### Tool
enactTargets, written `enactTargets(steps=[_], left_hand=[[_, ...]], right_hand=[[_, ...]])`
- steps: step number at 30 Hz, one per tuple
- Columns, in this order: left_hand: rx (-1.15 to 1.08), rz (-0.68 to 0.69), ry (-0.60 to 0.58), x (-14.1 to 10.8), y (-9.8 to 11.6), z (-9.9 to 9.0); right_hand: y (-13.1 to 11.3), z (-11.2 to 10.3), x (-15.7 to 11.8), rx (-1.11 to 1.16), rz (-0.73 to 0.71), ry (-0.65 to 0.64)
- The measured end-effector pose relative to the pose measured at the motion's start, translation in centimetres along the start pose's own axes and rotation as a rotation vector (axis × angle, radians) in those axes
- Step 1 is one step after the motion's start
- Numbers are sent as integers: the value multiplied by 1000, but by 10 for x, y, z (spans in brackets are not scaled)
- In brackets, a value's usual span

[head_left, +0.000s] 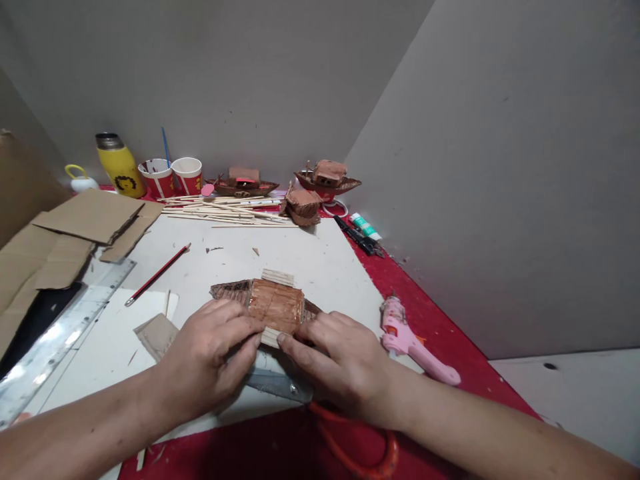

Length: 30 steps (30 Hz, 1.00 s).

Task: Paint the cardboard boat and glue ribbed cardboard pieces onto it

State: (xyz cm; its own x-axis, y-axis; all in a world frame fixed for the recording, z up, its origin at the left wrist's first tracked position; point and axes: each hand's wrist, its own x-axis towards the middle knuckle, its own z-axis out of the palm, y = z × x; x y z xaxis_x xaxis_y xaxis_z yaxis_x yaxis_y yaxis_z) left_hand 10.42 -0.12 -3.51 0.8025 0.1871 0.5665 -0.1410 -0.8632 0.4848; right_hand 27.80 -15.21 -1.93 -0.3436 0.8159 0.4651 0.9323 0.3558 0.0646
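Note:
A brown model boat (pixel 277 305) lies on the white board in front of me, its roof facing up and both pointed ends showing. My left hand (pixel 215 347) is closed at the near left of the roof, thumb and fingertips on a pale ridged strip (pixel 271 337) along the roof's near edge. From the other side my right hand (pixel 340 357) pinches the same strip's right end. A matching ridged strip (pixel 278 277) sticks out at the roof's far edge. Under my hands are scissors with orange handles (pixel 350 453), their blades partly hidden.
A pink glue gun (pixel 415 343) lies at the right. To the left are a metal ruler (pixel 65 340), a pencil (pixel 157 275) and cardboard pieces (pixel 93 217). Thin wooden sticks (pixel 220 212), paper cups (pixel 187 177), a yellow bottle (pixel 120 167) and finished-looking boats (pixel 327 180) stand behind.

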Motion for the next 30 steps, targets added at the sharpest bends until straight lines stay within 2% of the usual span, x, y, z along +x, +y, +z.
enactTargets(steps=[4, 9, 17, 24, 30], left_hand=[[88, 63, -46, -3, -2, -1], [240, 243, -98, -5, -6, -2], [408, 382, -137, -5, -9, -5], [438, 413, -74, -4, -11, -6], [396, 405, -79, -7, -13, -8]], right_hand=[[0, 0, 1, 7, -8, 9], [1, -1, 2, 10, -14, 39], [2, -3, 5, -12, -25, 27], [4, 0, 0, -21, -5, -5], [6, -3, -7, 21, 29, -21]])
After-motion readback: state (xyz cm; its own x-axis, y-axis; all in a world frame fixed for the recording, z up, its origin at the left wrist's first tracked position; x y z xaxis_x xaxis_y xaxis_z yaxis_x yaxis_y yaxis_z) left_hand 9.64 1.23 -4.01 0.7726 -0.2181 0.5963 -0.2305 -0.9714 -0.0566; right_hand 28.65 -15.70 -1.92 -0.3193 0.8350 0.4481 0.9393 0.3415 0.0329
